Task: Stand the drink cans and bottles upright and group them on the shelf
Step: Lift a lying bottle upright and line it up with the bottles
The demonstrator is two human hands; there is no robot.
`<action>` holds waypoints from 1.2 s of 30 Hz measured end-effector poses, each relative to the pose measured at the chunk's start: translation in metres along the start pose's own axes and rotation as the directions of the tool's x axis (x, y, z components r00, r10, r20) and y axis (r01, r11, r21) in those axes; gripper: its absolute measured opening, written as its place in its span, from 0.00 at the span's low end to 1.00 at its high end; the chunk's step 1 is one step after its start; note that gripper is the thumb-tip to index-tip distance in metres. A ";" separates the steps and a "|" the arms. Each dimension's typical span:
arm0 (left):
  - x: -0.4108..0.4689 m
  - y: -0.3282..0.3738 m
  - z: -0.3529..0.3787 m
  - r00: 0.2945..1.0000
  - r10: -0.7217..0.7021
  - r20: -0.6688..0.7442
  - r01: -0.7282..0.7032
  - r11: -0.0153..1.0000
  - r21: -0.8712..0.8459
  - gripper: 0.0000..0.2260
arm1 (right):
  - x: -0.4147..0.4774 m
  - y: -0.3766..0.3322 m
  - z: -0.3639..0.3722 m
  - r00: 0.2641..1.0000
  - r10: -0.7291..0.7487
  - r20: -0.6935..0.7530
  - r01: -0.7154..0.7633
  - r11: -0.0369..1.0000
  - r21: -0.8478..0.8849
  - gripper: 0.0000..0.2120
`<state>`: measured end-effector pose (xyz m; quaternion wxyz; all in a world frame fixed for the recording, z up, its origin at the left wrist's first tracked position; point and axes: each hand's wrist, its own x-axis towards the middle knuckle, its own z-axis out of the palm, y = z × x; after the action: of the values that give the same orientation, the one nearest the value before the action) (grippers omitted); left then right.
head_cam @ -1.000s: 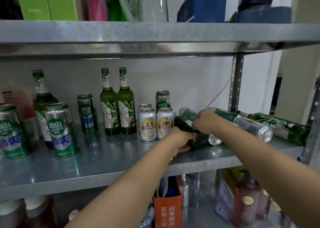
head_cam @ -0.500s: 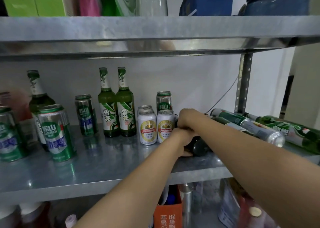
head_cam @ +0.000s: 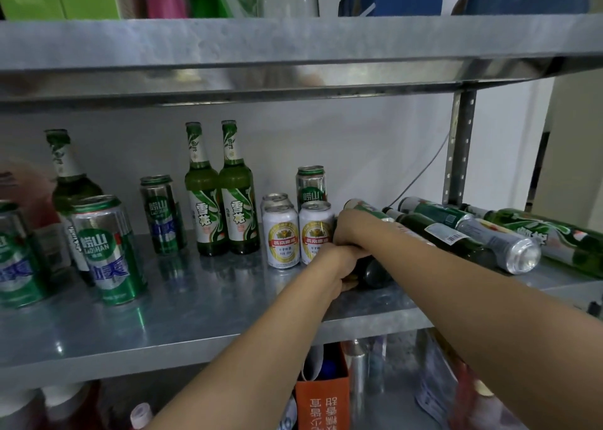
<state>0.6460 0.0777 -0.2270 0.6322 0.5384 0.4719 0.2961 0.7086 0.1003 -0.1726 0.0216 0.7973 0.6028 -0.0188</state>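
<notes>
The left hand (head_cam: 332,265) has its grip closed round the butt end of a dark bottle (head_cam: 375,273), fingers tucked beneath it. The right hand (head_cam: 350,229) sits just above, at twelve o'clock of the left, with its fingers curled down over the same bottle. The bottle lies on its side on the metal shelf (head_cam: 202,305). Its round base faces the camera, near the front edge.

Far out at nine o'clock of the hands, two large green cans (head_cam: 107,250) stand upright near the front, with a tall-necked bottle (head_cam: 70,181) upright just behind them. Next comes a slimmer green can (head_cam: 163,214), set further back. Then two light green bottles (head_cam: 205,201) stand upright side by side, touching. Just beside them stand three white cans (head_cam: 283,237), two in front and one behind, with a tall green can (head_cam: 311,183) at their one o'clock, against the wall. The hands are touching or almost touching the nearest white can.

At three o'clock of the hands lies a heap on its side: a dark green bottle with a barcode label (head_cam: 447,234), a silver can (head_cam: 509,250) with its base toward the camera, and a green bottle (head_cam: 554,237) furthest right.
</notes>
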 end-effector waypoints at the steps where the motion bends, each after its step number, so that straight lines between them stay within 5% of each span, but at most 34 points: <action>1: 0.000 0.000 0.000 1.000 0.002 -0.003 -0.002 1.000 -0.009 0.22 | -0.001 0.000 0.001 1.000 0.001 -0.011 -0.001 1.000 0.022 0.18; 9: 0.004 -0.010 0.001 0.998 0.022 -0.054 -0.026 0.995 -0.091 0.21 | -0.004 0.003 0.013 0.977 0.107 -0.182 -0.065 0.973 0.223 0.08; 15: -0.002 -0.009 -0.001 0.999 0.045 -0.026 -0.047 0.995 -0.088 0.21 | -0.010 0.002 0.018 0.948 0.172 -0.269 -0.071 0.935 0.347 0.20; 23: -0.011 -0.013 -0.003 0.986 0.092 0.137 -0.073 0.987 -0.143 0.20 | -0.015 0.017 0.026 0.850 0.344 -0.399 -0.063 0.819 0.571 0.23; 28: -0.018 -0.013 -0.002 0.967 0.220 0.127 -0.220 0.975 -0.013 0.23 | -0.029 0.027 0.033 0.806 0.388 -0.446 0.057 0.700 0.712 0.30; 36: -0.041 -0.023 -0.016 0.840 0.526 0.133 -0.539 0.836 0.100 0.35 | -0.073 0.017 0.057 0.673 0.374 -0.638 0.426 0.509 0.748 0.34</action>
<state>0.6134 0.0426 -0.2372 0.5103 0.7035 0.2899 0.4009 0.7051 0.0223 -0.2250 -0.6221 0.6213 0.4763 0.0085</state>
